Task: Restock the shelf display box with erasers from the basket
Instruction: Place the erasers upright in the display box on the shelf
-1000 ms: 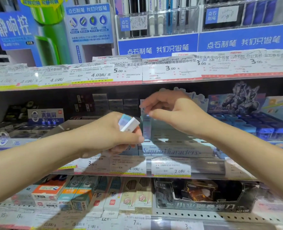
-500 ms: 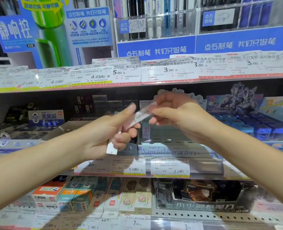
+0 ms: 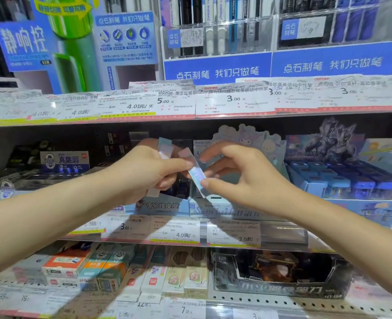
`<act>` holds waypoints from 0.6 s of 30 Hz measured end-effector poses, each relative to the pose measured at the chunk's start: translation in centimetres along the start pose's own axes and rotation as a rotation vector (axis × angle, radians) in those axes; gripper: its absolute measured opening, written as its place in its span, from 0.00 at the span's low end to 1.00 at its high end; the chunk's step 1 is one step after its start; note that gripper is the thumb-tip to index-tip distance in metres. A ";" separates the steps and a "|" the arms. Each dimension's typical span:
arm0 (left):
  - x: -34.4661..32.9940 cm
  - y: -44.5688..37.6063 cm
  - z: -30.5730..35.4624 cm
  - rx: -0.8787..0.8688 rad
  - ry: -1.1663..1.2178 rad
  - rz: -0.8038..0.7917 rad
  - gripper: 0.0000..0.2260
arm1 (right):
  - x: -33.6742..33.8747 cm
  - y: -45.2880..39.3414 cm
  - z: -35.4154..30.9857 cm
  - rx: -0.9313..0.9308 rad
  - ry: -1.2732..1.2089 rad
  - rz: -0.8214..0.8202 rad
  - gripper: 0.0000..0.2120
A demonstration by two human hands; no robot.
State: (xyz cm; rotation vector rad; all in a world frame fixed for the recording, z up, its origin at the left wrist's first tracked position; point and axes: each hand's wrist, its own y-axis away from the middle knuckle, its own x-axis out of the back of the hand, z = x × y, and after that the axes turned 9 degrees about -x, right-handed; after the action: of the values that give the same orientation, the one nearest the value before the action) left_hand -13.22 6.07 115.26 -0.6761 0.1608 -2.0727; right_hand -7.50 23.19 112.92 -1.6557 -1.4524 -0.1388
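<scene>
Bright, even overhead light. Arm shadows fall on lower shelf (image 3: 144, 284). Glare on price strips (image 3: 213, 102). Wide-angle bowing at edges; hands and periphery softly blurred.

- Middle shelf (image 3: 282, 236): pale-blue eraser display box (image 3: 225, 209), blue sharpener box (image 3: 351, 187) beside it.
- Lower shelf (image 3: 282, 302): boxed erasers (image 3: 61, 268), black display box (image 3: 280, 277).

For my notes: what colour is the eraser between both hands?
Head view: eraser looks pale blue, pink toward its upper end.
</scene>
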 end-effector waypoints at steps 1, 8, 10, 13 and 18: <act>-0.1 0.0 0.1 -0.042 -0.009 -0.031 0.22 | -0.1 -0.2 -0.2 -0.027 -0.013 -0.007 0.14; 0.8 -0.3 -0.7 -0.155 -0.311 0.003 0.18 | 0.6 -1.6 0.1 -0.071 0.083 -0.070 0.23; 1.6 -0.4 -1.4 -0.287 -0.541 -0.026 0.13 | 0.5 -1.6 0.6 -0.097 0.073 -0.034 0.23; 2.2 -0.2 -2.0 -0.425 -0.935 -0.194 0.15 | -0.1 -1.5 1.1 -0.078 0.094 0.021 0.24; 1.3 0.3 -1.5 -0.417 -1.279 -0.417 0.29 | -1.4 -1.4 1.6 -0.038 0.065 0.052 0.19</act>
State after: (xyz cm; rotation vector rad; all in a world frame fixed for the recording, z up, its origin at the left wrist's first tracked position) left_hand -14.31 4.63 114.36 -2.2813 -0.3168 -1.5750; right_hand -9.79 23.10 111.94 -1.7024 -1.3640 -0.1902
